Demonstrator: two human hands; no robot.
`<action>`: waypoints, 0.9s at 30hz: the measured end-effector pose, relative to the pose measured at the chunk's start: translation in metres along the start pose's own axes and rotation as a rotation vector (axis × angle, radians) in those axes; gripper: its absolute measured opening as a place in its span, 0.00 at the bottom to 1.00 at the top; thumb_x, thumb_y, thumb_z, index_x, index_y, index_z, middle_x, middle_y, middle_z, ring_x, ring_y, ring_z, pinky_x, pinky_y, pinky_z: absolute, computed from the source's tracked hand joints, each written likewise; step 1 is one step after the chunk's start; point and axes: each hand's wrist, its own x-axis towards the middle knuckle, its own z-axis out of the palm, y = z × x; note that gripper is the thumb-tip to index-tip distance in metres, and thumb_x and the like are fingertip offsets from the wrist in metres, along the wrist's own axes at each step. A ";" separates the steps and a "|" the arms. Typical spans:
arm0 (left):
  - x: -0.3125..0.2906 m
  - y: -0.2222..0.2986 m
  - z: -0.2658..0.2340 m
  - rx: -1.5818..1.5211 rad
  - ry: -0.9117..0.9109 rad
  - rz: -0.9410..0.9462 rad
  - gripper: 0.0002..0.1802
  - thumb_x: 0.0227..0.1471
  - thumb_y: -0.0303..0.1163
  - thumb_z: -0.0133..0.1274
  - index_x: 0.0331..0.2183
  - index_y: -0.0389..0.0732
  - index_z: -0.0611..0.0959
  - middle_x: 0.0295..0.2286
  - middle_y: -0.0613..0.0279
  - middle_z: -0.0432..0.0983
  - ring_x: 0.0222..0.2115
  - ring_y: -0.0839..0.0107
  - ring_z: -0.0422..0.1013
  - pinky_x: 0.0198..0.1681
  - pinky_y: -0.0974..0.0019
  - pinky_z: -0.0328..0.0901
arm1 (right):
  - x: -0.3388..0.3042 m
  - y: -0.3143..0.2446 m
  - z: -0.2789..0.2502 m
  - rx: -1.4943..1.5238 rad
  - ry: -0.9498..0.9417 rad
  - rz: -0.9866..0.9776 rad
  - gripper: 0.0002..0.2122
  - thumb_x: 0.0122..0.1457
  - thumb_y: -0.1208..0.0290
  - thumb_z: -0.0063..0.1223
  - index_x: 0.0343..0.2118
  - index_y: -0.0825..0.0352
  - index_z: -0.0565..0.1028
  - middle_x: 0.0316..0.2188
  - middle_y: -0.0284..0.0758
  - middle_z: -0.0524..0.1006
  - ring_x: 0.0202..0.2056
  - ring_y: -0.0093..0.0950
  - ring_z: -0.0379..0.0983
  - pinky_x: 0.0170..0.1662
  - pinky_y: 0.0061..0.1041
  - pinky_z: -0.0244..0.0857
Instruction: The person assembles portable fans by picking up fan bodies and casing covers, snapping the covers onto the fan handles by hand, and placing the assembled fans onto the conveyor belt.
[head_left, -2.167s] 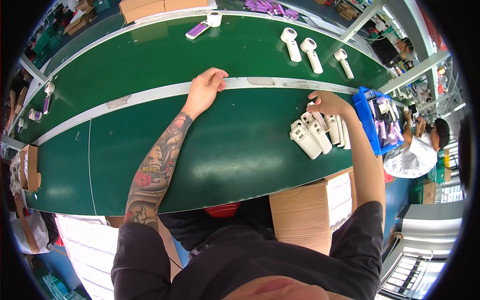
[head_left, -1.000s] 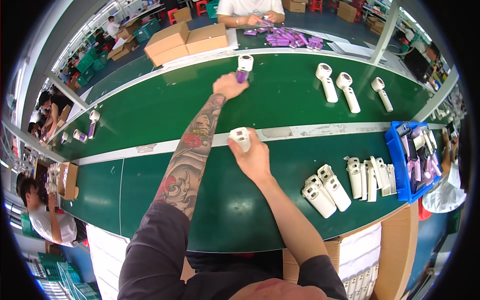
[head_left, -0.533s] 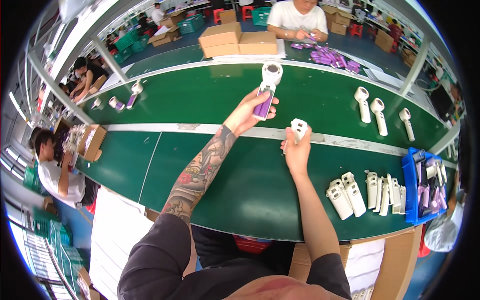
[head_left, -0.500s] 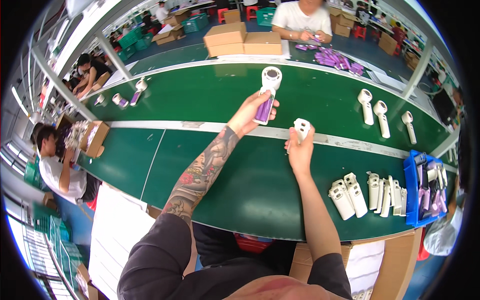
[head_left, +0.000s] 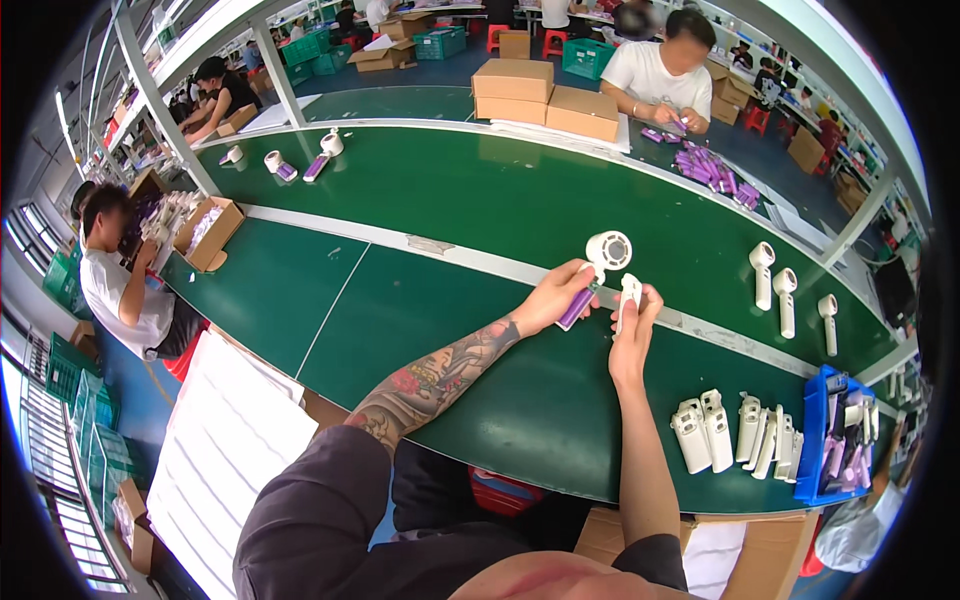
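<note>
My left hand (head_left: 560, 298) is closed round the handle of a white handheld fan (head_left: 606, 252). Purple shows along the fan's uncovered handle, and its round head points up and right. Close beside it, my right hand (head_left: 634, 332) grips a white plastic handle shell (head_left: 629, 290), held upright. The shell and the fan's handle are near each other; whether they touch I cannot tell. Both hands are over the strip between the green conveyor belt and the green bench. To the right, several white handle shells (head_left: 702, 432) lie grouped on the bench.
A blue bin (head_left: 808, 465) of white and purple parts stands at the bench's right end. White fans (head_left: 786, 303) lie on the belt at right, partly purple ones (head_left: 320, 160) at far left. Across the belt, a person (head_left: 655, 75) works near purple parts (head_left: 715, 175) and cardboard boxes (head_left: 513, 80).
My left hand has brought the fan nearer and to the right, beside the shell in my right hand. The fan now tilts rightward. The whole view has shifted.
</note>
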 end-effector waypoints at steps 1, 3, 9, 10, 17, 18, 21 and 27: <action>0.000 -0.003 0.001 0.020 0.004 -0.002 0.17 0.69 0.41 0.41 0.48 0.38 0.74 0.32 0.58 0.80 0.24 0.73 0.74 0.29 0.73 0.69 | 0.000 0.001 -0.001 -0.010 -0.001 -0.014 0.20 0.70 0.62 0.37 0.61 0.63 0.59 0.47 0.39 0.72 0.39 0.25 0.67 0.44 0.27 0.62; -0.001 -0.008 -0.002 0.029 0.011 -0.021 0.17 0.70 0.41 0.41 0.49 0.38 0.74 0.32 0.58 0.80 0.25 0.72 0.75 0.30 0.73 0.69 | -0.002 0.003 0.002 -0.027 -0.005 -0.010 0.19 0.70 0.62 0.37 0.61 0.63 0.59 0.47 0.39 0.72 0.40 0.26 0.68 0.45 0.27 0.63; 0.011 -0.013 -0.008 -0.272 -0.053 0.058 0.20 0.70 0.40 0.40 0.55 0.38 0.72 0.42 0.56 0.79 0.38 0.72 0.75 0.42 0.70 0.70 | 0.005 0.001 0.004 -0.182 0.003 -0.174 0.19 0.66 0.71 0.44 0.60 0.63 0.63 0.49 0.38 0.72 0.45 0.31 0.70 0.50 0.29 0.64; 0.012 -0.012 -0.008 -0.328 -0.049 0.055 0.21 0.71 0.40 0.40 0.56 0.38 0.72 0.44 0.56 0.78 0.40 0.71 0.75 0.45 0.69 0.69 | 0.007 -0.001 0.007 -0.202 -0.008 -0.175 0.19 0.65 0.73 0.46 0.59 0.63 0.64 0.50 0.38 0.73 0.47 0.32 0.70 0.51 0.30 0.65; 0.010 -0.016 -0.006 -0.382 -0.096 0.046 0.24 0.71 0.40 0.40 0.62 0.39 0.67 0.54 0.55 0.71 0.52 0.69 0.70 0.55 0.65 0.66 | 0.016 -0.001 0.018 -0.353 -0.052 -0.205 0.22 0.60 0.78 0.55 0.58 0.61 0.69 0.51 0.37 0.74 0.48 0.34 0.72 0.49 0.30 0.69; 0.009 -0.017 -0.005 -0.386 -0.094 0.046 0.24 0.71 0.40 0.40 0.62 0.39 0.67 0.54 0.55 0.71 0.52 0.69 0.70 0.55 0.65 0.66 | 0.015 -0.001 0.017 -0.355 -0.055 -0.205 0.22 0.60 0.78 0.55 0.58 0.61 0.69 0.51 0.37 0.74 0.48 0.34 0.72 0.49 0.30 0.69; 0.006 -0.019 0.002 -0.358 -0.091 0.030 0.24 0.70 0.39 0.41 0.62 0.39 0.67 0.54 0.56 0.71 0.52 0.69 0.70 0.55 0.63 0.66 | 0.011 -0.002 0.015 -0.477 -0.018 -0.332 0.22 0.60 0.77 0.57 0.58 0.61 0.70 0.53 0.38 0.74 0.49 0.35 0.74 0.48 0.30 0.70; 0.003 -0.010 0.005 -0.500 -0.122 -0.042 0.24 0.69 0.34 0.44 0.62 0.37 0.67 0.51 0.57 0.73 0.47 0.72 0.71 0.51 0.68 0.69 | 0.009 -0.010 0.010 -0.669 -0.064 -0.321 0.25 0.61 0.76 0.57 0.61 0.59 0.69 0.57 0.38 0.73 0.52 0.37 0.74 0.49 0.32 0.70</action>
